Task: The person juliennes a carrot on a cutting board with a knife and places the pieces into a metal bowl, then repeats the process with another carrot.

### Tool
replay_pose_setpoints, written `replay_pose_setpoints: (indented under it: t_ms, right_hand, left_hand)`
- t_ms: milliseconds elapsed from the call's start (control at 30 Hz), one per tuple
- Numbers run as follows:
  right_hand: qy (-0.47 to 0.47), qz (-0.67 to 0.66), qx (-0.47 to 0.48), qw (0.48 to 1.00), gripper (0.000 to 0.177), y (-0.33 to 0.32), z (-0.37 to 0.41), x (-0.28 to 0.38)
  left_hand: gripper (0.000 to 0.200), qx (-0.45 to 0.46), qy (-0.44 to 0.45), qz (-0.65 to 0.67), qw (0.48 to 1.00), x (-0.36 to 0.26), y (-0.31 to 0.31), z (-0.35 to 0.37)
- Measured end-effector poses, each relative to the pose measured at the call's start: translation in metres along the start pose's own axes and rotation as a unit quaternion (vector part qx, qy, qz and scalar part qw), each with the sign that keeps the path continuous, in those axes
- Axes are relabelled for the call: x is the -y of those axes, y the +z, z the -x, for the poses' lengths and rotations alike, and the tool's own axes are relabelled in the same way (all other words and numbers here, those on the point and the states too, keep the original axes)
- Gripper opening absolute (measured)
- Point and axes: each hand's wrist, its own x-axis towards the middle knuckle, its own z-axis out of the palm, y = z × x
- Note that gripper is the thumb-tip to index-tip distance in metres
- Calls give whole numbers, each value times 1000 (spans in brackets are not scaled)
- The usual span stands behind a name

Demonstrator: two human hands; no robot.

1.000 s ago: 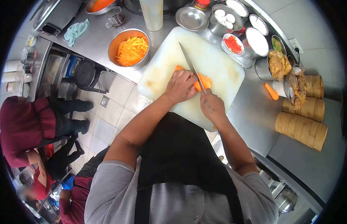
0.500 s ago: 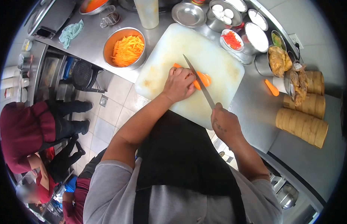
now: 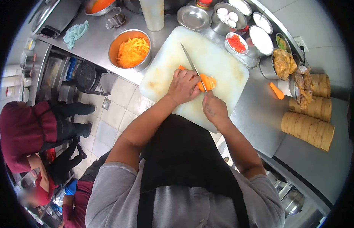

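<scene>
The left hand [image 3: 183,86] is pressing down, fingers curled, on a carrot [image 3: 207,81] lying near the middle of the white cutting board [image 3: 218,57] at the counter's [image 3: 256,114] near edge. The right hand [image 3: 213,108] is gripping the handle of a knife [image 3: 190,60] in a full fist, the blade standing against the carrot. A bowl of shredded carrot [image 3: 132,51] is sitting just beside the board's left edge.

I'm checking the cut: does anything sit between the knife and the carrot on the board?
Nothing visible does. The right hand holds the knife blade on the carrot, which the left hand pins to the cutting board beside it.
</scene>
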Motion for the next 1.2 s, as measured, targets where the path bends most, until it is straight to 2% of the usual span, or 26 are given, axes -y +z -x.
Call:
replay_pose_setpoints:
  t_ms: [200,267,367,500,633,700,733,800,933,1133,1200]
  right_hand:
    - [-1,-3,11,1000,30,-12,3,-2]
    - [78,-10,-70,994,33,-38,4,11]
    - [25,-58,-109,992,36,-39,-13,-4]
    - [44,-20,-49,998,33,-36,-28,-4]
    - [49,-36,-62,996,34,-38,-23,-9]
    - [40,-115,-92,988,35,-44,-3,-3]
    - [38,-115,-92,988,35,-41,6,-1]
    - [30,-52,-6,998,33,-30,19,1]
    - [22,-124,0,992,31,-10,9,-4]
    - [5,-61,-21,998,21,-42,26,9]
    - [9,-20,21,1000,17,-55,35,12]
  left_hand:
    - [36,3,8,-10,1000,0,3,1]
    - [37,22,1,-11,1000,2,4,2]
    - [37,28,-9,-8,1000,0,4,3]
    - [38,26,-8,-3,1000,1,2,3]
    - [39,28,-9,7,1000,-1,2,3]
    - [39,29,-10,7,1000,0,-1,2]
    - [37,20,-9,2,1000,-1,-1,1]
    - [35,11,-7,-2,1000,-1,0,0]
    - [33,-2,-20,23,1000,0,2,1]
    - [29,16,-10,10,1000,2,2,1]
    - [28,14,-11,7,1000,1,3,2]
